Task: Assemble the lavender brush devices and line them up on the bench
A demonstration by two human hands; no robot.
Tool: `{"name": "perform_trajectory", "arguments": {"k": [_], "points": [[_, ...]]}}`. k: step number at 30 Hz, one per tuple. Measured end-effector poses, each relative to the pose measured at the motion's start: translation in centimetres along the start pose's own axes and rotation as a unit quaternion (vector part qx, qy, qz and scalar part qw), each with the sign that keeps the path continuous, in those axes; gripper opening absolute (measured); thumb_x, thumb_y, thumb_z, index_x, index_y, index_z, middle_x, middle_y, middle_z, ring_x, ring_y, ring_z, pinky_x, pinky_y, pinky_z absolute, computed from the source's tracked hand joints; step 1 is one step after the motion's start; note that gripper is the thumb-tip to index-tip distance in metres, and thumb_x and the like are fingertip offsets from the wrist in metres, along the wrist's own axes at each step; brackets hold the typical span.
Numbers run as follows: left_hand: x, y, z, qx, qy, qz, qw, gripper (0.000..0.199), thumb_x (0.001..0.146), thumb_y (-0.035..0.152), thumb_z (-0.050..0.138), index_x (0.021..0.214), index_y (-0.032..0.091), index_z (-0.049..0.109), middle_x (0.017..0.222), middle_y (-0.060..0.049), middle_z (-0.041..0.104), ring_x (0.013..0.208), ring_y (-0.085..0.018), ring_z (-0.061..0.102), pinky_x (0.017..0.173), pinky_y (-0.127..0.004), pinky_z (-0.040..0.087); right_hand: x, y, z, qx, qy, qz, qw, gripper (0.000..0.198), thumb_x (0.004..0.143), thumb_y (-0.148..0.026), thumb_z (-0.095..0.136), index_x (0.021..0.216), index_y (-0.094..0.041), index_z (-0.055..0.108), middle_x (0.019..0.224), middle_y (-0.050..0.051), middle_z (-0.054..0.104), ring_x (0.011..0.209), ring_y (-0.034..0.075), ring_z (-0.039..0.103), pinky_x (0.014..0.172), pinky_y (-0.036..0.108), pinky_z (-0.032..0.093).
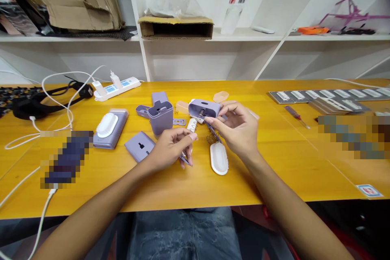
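My right hand is closed, thumb and fingertips pinching at the right end of a hollow lavender plastic housing with a small coil spring showing at its opening. Fingers of my left hand are curled around a small, thin, dark-edged piece whose kind I cannot make out. Just below my right hand lies a white oval tray-like part. Between the hands is a white toothed piece. A lavender cup-shaped housing stands behind my left hand, and a flat lavender cover with a dark slot lies beside it.
Left on the table are a lavender block with a white oval part, a blurred-out phone-like object on a cable, and a power strip. At right lie a screwdriver and a long grey strip. Shelves rise behind.
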State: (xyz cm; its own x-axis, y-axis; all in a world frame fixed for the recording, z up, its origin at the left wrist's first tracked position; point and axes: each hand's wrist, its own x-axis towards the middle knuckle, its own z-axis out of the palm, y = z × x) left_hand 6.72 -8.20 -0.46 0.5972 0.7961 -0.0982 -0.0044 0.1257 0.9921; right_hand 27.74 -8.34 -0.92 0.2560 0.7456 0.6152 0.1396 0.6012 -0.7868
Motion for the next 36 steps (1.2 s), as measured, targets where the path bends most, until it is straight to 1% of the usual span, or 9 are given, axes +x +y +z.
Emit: {"name": "perform_trajectory", "arguments": {"k": [3,6,9,12,15,20,24,32,36], "points": [[0.0,0.0,0.0,-0.001,-0.002,-0.002,1.0,0.049,0.089,0.063,0.079,0.092,0.017,0.064,0.066,0.001,0.065,0.052,-0.017,0.073,0.04,-0.021,0.055,-0.1,0.2,0.1,0.029,-0.006,0.006,1.0,0.044,0.075,-0.038,0.1,0.093,-0.027,0.062,0.099,0.001,0.061,0.093,0.018,0.064,0.076,0.031,0.063],[-0.1,0.1,-0.1,-0.009,-0.008,-0.007,1.0,0.047,0.089,0.061,0.079,0.091,0.017,0.064,0.065,0.002,0.065,0.051,-0.018,0.073,0.039,-0.022,0.054,-0.2,0.4,0.0,0.039,-0.015,0.002,0.999,0.054,0.073,-0.037,0.102,0.114,-0.031,0.068,0.109,0.003,0.06,0.105,0.021,0.066,0.087,0.035,0.067],[-0.2,0.4,-0.3,-0.019,-0.011,-0.012,1.0,0.045,0.088,0.059,0.08,0.086,0.017,0.062,0.062,0.002,0.064,0.049,-0.019,0.073,0.037,-0.021,0.052,-0.2,0.5,-0.3,0.019,-0.055,-0.019,0.998,0.055,0.079,-0.038,0.099,0.127,-0.033,0.074,0.114,0.005,0.057,0.113,0.024,0.065,0.101,0.044,0.067],[-0.2,0.6,-0.6,-0.019,-0.011,-0.021,1.0,0.04,0.086,0.053,0.08,0.083,0.017,0.062,0.058,0.002,0.063,0.045,-0.019,0.071,0.033,-0.019,0.046,-0.2,0.6,-0.5,0.008,-0.09,-0.034,0.995,0.046,0.083,-0.036,0.095,0.127,-0.034,0.079,0.116,0.006,0.057,0.116,0.026,0.065,0.108,0.05,0.065],[-0.2,0.8,-1.1,-0.009,-0.014,-0.026,1.0,0.031,0.088,0.046,0.073,0.082,0.018,0.064,0.053,0.003,0.062,0.041,-0.019,0.069,0.029,-0.018,0.041,-0.2,0.6,-0.6,0.023,-0.103,-0.035,0.994,0.047,0.083,-0.034,0.096,0.127,-0.036,0.08,0.116,0.006,0.057,0.117,0.026,0.066,0.109,0.052,0.064],[-0.1,0.8,-1.6,-0.024,-0.027,-0.038,0.999,0.024,0.088,0.039,0.071,0.079,0.018,0.064,0.049,0.003,0.06,0.038,-0.019,0.068,0.026,-0.017,0.037,-0.3,0.8,-0.5,0.049,-0.091,0.007,0.995,0.046,0.081,-0.035,0.097,0.124,-0.035,0.081,0.117,0.005,0.059,0.118,0.026,0.069,0.11,0.051,0.064],[-0.1,0.9,-1.7,-0.042,-0.028,-0.043,0.998,0.025,0.087,0.039,0.074,0.079,0.018,0.063,0.049,0.004,0.06,0.038,-0.02,0.068,0.026,-0.017,0.037,-0.3,0.9,-0.5,0.05,-0.09,0.015,0.995,0.045,0.081,-0.033,0.097,0.123,-0.035,0.08,0.116,0.005,0.061,0.117,0.026,0.071,0.11,0.05,0.064],[-0.2,1.0,-1.3,-0.015,-0.016,-0.017,1.0,0.025,0.09,0.039,0.068,0.078,0.018,0.062,0.051,0.003,0.061,0.039,-0.019,0.069,0.028,-0.017,0.038,-0.3,0.9,-0.5,0.053,-0.082,0.01,0.995,0.045,0.082,-0.026,0.095,0.123,-0.037,0.081,0.118,0.005,0.063,0.119,0.025,0.071,0.109,0.049,0.064],[-0.3,1.1,-1.3,-0.014,-0.019,-0.017,1.0,0.024,0.09,0.039,0.069,0.079,0.018,0.062,0.051,0.003,0.061,0.04,-0.019,0.07,0.029,-0.017,0.038,-0.3,0.8,-0.4,0.058,-0.083,0.014,0.995,0.045,0.081,-0.029,0.097,0.123,-0.036,0.081,0.116,0.004,0.062,0.116,0.025,0.071,0.109,0.049,0.064]]}}
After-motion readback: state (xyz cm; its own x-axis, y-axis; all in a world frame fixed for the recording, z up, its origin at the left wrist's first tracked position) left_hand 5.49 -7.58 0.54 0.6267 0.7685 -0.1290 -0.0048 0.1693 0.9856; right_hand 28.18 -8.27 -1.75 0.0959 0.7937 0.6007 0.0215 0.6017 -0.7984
